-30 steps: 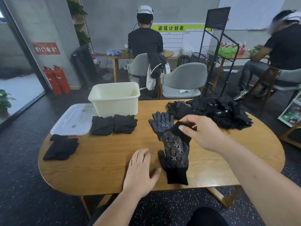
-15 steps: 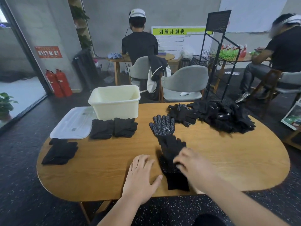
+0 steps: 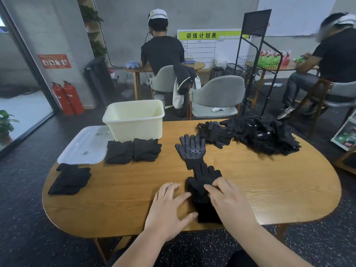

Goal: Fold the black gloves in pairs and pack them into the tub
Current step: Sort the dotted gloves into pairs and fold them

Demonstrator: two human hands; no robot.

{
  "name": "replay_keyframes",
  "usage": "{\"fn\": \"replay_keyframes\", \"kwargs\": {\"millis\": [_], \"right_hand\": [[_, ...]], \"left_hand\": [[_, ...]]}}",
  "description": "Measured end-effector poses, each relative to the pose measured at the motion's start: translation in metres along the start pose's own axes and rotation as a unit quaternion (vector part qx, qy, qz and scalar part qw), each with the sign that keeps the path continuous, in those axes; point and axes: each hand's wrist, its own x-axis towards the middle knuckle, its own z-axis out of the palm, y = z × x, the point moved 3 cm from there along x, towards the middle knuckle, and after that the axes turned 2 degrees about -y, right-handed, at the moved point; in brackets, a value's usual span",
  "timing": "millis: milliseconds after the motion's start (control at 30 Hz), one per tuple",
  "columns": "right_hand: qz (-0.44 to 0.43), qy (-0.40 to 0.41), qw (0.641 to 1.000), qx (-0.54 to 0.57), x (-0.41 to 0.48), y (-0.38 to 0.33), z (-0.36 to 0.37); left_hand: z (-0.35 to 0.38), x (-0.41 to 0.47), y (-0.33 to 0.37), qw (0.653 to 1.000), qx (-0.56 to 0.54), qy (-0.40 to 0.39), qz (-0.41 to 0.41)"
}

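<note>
A: Hands first: how do they lie?
B: Left hand (image 3: 167, 211) rests flat on the table (image 3: 269, 189) by the near edge, fingers spread, thumb touching the doubled-over glove (image 3: 198, 186). Right hand (image 3: 229, 203) presses that glove with straight fingers.
A: And the other gloves?
B: 1 dotted glove (image 3: 191, 150) lies flat just beyond it, mid-table. A loose pile (image 3: 269, 137) sits at the far right edge. 2 folded pairs (image 3: 119, 152) lie just in front of the cream tub (image 3: 134, 124) at the far edge, and 1 more pair (image 3: 70, 179) lies near the left edge, by the lid (image 3: 84, 145).
</note>
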Motion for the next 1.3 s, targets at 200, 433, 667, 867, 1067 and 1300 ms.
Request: {"fn": "replay_keyframes", "kwargs": {"millis": [200, 433, 667, 867, 1067, 1300], "right_hand": [[-0.001, -0.098, 0.995, -0.012, -0.029, -0.006, 0.032], [-0.020, -0.076, 0.997, -0.021, -0.035, -0.008, 0.029], [-0.017, -0.077, 0.997, -0.020, -0.047, -0.008, 0.034], [-0.015, -0.077, 0.997, 0.023, -0.044, -0.012, 0.024], [0.071, -0.106, 0.988, 0.092, -0.004, -0.007, 0.023], [0.147, -0.238, 0.960, -0.009, 0.041, 0.013, 0.050]], "left_hand": [[0.001, 0.000, 0.001, 1.000, 0.006, -0.021, 0.014], [-0.001, 0.001, 0.001, 1.000, -0.003, -0.026, 0.003], [-0.001, 0.000, 0.001, 1.000, -0.003, -0.025, 0.001], [-0.002, 0.000, 0.003, 1.000, -0.009, -0.017, 0.005], [0.000, -0.003, 0.010, 0.994, 0.022, -0.023, 0.101], [0.002, -0.002, 0.008, 0.993, 0.010, -0.025, 0.119]]}}
